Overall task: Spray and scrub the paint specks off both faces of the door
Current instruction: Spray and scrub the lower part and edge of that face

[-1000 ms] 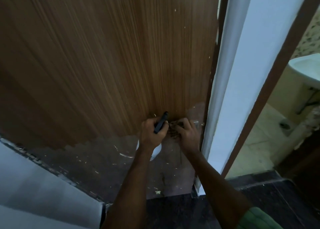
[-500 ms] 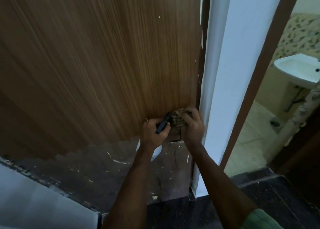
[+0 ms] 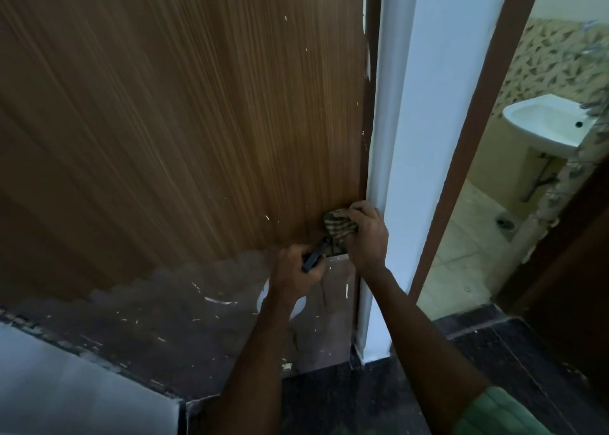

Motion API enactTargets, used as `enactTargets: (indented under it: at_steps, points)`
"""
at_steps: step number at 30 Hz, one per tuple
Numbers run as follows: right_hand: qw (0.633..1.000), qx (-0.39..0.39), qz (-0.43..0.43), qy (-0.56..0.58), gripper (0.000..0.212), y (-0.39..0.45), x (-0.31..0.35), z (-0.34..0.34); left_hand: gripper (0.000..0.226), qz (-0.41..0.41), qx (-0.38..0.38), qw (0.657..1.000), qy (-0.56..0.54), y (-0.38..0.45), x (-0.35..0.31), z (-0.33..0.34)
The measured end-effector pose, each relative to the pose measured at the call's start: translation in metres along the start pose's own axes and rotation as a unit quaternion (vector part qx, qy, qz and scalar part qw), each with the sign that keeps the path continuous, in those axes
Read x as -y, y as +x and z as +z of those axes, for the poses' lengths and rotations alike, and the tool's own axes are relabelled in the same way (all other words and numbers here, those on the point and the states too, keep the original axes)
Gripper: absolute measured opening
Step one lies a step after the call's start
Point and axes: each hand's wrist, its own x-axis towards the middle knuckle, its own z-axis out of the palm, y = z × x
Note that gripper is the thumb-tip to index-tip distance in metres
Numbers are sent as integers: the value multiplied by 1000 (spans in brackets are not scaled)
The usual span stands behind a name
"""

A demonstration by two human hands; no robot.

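Observation:
The wood-grain door (image 3: pixel 184 121) fills the left and middle of the head view, with white paint specks (image 3: pixel 267 217) scattered on it and a darker band (image 3: pixel 164 309) along its bottom. My right hand (image 3: pixel 364 237) presses a checked cloth (image 3: pixel 339 225) against the door's lower right corner, by the frame. My left hand (image 3: pixel 293 275) grips a spray bottle, its black nozzle (image 3: pixel 314 256) pointing up toward the cloth and its white body (image 3: pixel 300 304) mostly hidden under the hand.
A white door frame (image 3: pixel 395 138) stands just right of the cloth. Beyond a brown jamb (image 3: pixel 478 121) lies a tiled bathroom with a white sink (image 3: pixel 547 128). Dark floor (image 3: pixel 362 401) lies below, and a pale wall (image 3: pixel 66 388) sits at the lower left.
My right hand has moved the cloth up and to the right, toward the door's edge. My left hand with the bottle has stayed just below it.

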Motion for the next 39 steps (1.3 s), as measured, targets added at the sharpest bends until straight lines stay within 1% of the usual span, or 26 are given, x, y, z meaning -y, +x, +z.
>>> enactTargets:
  at_steps: [2, 4, 6, 9, 10, 12, 15, 18, 19, 22, 25, 27, 29, 31, 32, 34, 35, 37, 39]
  points:
    - [1000, -3, 22, 20, 54, 0, -2, 2, 48, -15, 11, 1000, 6, -8, 3, 5]
    - [998, -2, 46, 39, 58, 2, -4, 0, 51, -41, 34, 998, 29, -17, 5, 7]
    - [997, 1, 59, 57, 57, 1, -7, -5, 45, -58, 60, 995, 61, -27, 2, 9]
    - [994, -32, 92, 49, 45, -17, -8, -15, 33, -60, 91, 991, 77, -38, 2, 12]
    - [992, -40, 116, 37, 43, -24, -9, -17, 33, -65, 88, 991, 81, -40, 3, 12]
    - [987, -31, 159, 16, 44, -43, -13, -18, 38, -80, 78, 991, 80, -44, 9, 14]
    - [986, 29, 161, 11, 46, -75, -11, -9, 46, -107, 72, 989, 68, -50, 12, 14]
    - [979, 72, 187, 29, 49, -93, 1, 4, 34, -114, 83, 988, 70, -52, 13, 11]
    - [977, 67, 201, 32, 50, -95, 5, 7, 34, -112, 86, 987, 72, -52, 12, 8]
    - [972, 29, 230, 35, 45, -97, 16, 15, 46, -96, 77, 991, 54, -53, 20, -1]
    - [971, 25, 236, 19, 38, -102, 29, 22, 48, -92, 40, 995, 17, -53, 28, -9]
    - [973, 59, 222, 12, 36, -105, 40, 32, 42, -89, 25, 996, -14, -53, 34, -13]
    - [985, 89, 146, 2, 39, -111, 51, 41, 34, -75, 21, 996, -31, -52, 37, -19]
    - [992, 106, 69, -20, 48, -113, 46, 46, 37, -50, 13, 998, -43, -50, 36, -25]
    - [991, 104, 79, -25, 48, -110, 38, 42, 44, -42, 6, 998, -41, -49, 35, -26]
    - [984, 69, 160, -32, 45, -101, 22, 31, 57, -45, 2, 999, -29, -47, 34, -27]
    - [981, 47, 184, -42, 44, -96, 17, 25, 59, -49, 3, 998, -26, -47, 34, -27]
    - [980, 47, 174, -80, 44, -93, 14, 25, 60, -52, 5, 998, -23, -46, 34, -26]
    - [985, 66, 131, -95, 46, -93, 22, 33, 59, -54, 3, 998, -23, -44, 32, -25]
